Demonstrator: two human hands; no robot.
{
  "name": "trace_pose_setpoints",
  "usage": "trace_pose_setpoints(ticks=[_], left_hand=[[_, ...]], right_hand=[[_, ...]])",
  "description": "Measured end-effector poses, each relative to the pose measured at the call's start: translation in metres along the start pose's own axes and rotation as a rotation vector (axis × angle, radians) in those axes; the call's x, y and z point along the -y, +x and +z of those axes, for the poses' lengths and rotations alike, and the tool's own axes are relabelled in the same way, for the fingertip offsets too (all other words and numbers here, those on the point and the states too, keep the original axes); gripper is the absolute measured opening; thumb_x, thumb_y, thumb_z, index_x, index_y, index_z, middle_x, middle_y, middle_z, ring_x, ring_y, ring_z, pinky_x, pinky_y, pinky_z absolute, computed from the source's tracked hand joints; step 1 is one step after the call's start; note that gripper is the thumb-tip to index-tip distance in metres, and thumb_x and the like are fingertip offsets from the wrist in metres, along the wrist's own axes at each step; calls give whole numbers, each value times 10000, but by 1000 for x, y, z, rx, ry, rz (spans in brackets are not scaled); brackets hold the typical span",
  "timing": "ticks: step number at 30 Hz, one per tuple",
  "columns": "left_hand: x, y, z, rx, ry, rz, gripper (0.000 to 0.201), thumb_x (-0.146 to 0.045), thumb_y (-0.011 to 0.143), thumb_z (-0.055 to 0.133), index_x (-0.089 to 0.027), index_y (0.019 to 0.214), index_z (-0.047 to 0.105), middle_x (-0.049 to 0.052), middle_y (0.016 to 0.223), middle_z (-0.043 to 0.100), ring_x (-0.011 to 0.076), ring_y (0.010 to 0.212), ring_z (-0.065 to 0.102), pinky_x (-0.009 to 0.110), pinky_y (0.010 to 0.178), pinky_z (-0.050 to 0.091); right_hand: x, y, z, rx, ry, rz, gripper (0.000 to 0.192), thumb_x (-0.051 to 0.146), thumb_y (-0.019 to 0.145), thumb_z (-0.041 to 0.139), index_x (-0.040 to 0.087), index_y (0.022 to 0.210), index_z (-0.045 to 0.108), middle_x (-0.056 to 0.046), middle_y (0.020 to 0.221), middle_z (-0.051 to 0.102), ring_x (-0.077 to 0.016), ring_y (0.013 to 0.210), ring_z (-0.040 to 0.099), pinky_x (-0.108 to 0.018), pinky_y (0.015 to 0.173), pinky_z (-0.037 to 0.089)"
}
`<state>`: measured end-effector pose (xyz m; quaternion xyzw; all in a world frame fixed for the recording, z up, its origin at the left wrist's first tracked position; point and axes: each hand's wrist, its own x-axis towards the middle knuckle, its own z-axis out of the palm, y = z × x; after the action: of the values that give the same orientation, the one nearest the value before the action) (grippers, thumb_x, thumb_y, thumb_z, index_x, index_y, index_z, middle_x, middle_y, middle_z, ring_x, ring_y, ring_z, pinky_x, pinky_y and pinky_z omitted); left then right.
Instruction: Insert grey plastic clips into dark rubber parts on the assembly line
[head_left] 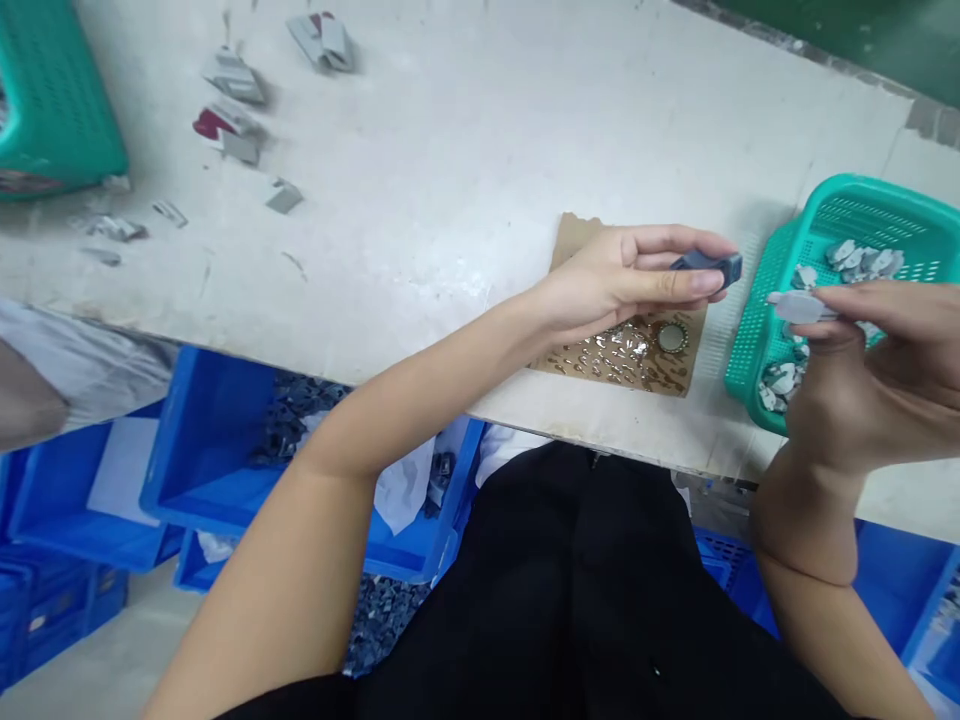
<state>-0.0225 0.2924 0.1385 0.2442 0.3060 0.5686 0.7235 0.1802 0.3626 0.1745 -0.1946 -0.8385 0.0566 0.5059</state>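
Between the thumb and fingers of my left hand (637, 275) is a small dark blue-grey plastic part (709, 265). Beneath that hand lies a piece of brown cardboard (570, 235), carrying many small shiny bits and a round ridged cap (673, 337). My right hand (870, 380) pinches a small light grey plastic piece (802, 307) between thumb and forefinger, over the near side of a green basket (787, 240). Several similar pale grey pieces (862, 260) sit inside the basket. The two held parts are close but apart.
Another green basket (67, 110) stands at the table's left end, with folded grey pieces (236, 75) scattered beside it. Blue crates (202, 490) holding dark parts are below the table's front edge. Part of another person (37, 380) shows at far left.
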Motion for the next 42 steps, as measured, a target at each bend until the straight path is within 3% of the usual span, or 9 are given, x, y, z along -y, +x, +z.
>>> trace_pose_setpoints(ticks=[4,8,13,18,26,29,35,38,42], left_hand=[[6,-1,1,90,14,28,252,-203,756,913,-186,976,791,-45,993,784,86,1030,732,270,1056,556],[7,-2,1,78,90,7,279,-261,763,916,-188,996,781,-33,1072,775,136,1160,714,312,1104,531],[6,-2,3,78,143,-2,346,-318,741,928,-184,1017,768,-18,1130,764,182,1245,692,316,1087,549],[6,-3,4,69,163,3,335,-314,713,940,-192,978,776,-21,1089,769,167,1191,710,270,1017,574],[11,-4,5,103,102,75,263,-176,727,909,-147,957,784,-20,926,757,96,966,730,269,995,570],[11,-6,6,73,105,70,259,-186,720,923,-141,932,782,-20,894,749,82,909,723,266,975,574],[10,-8,5,-29,176,-19,294,-241,710,942,-168,946,784,-4,940,746,119,977,724,300,993,580],[10,-6,3,-51,194,-64,325,-283,711,944,-184,980,790,4,945,748,131,950,723,312,955,593],[7,-1,0,-126,199,-69,305,-306,771,905,-190,1032,799,23,929,748,132,930,716,325,967,577]], right_hand=[[8,0,0,51,-10,-27,237,48,869,753,249,982,809,37,760,790,-172,690,757,-294,660,560],[11,0,-1,29,-28,-11,204,75,888,738,256,959,802,51,754,781,-168,686,749,-304,655,559],[7,-1,-2,92,22,-57,255,30,856,753,244,988,798,43,809,801,-153,709,755,-279,675,564],[14,-2,-4,129,-15,43,220,92,878,737,287,962,799,35,849,814,-204,735,774,-346,670,600],[17,-5,4,63,-27,23,317,-8,850,669,279,915,786,52,806,795,-177,705,759,-318,652,574],[16,-4,5,91,-22,9,344,-54,830,663,255,918,783,39,825,794,-173,731,759,-310,666,570],[15,-2,7,122,-4,-46,314,-62,863,635,226,899,756,35,797,782,-146,696,750,-273,643,559],[17,0,6,171,-11,-3,265,-1,935,619,231,921,744,30,800,778,-149,733,752,-280,672,555],[17,5,-1,330,-58,128,154,157,998,652,242,1058,766,-35,950,797,-205,886,758,-334,756,561]])
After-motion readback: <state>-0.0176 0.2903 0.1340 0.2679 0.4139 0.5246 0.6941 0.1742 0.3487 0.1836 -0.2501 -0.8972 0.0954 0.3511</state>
